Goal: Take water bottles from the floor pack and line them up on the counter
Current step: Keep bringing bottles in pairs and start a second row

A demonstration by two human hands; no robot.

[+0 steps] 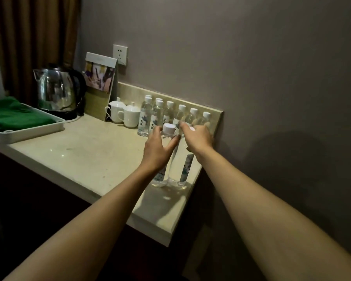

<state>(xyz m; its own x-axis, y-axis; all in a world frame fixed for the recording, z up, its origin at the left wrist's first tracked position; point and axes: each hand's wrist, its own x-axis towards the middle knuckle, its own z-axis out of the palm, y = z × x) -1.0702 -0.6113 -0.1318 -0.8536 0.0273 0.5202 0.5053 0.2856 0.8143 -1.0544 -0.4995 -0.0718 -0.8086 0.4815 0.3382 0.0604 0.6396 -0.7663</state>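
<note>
Reaching out over the right end of the worktop (pixel 85 157), I have both hands on two water bottles that stand upright side by side near the front right corner. My left hand (pixel 157 148) is spread, fingers fairly straight, resting against the neck and shoulder of the left bottle (pixel 159 176), whose white cap (pixel 169 129) shows above my fingers. My right hand (pixel 198 137) curls around the top of the right bottle (pixel 181 167); only a sliver of its cap peeks past my knuckles. The two bottles touch or nearly touch at their bases.

Farther back, a row of water bottles (pixel 180 116) with white caps stands along the low backsplash against the wall, running from left to right, with a couple more just in front of the row at its left end (pixel 145 118). Left of them sit two lidded white cups (pixel 127 115), close together. Behind the cups a folded card stand (pixel 100 84) leans upright below a wall socket (pixel 120 54). At the far left, a steel kettle (pixel 57 90) stands beside a white tray (pixel 28 129) holding a folded green cloth (pixel 14 116). A brown curtain (pixel 32 31) hangs in the far left corner.
</note>
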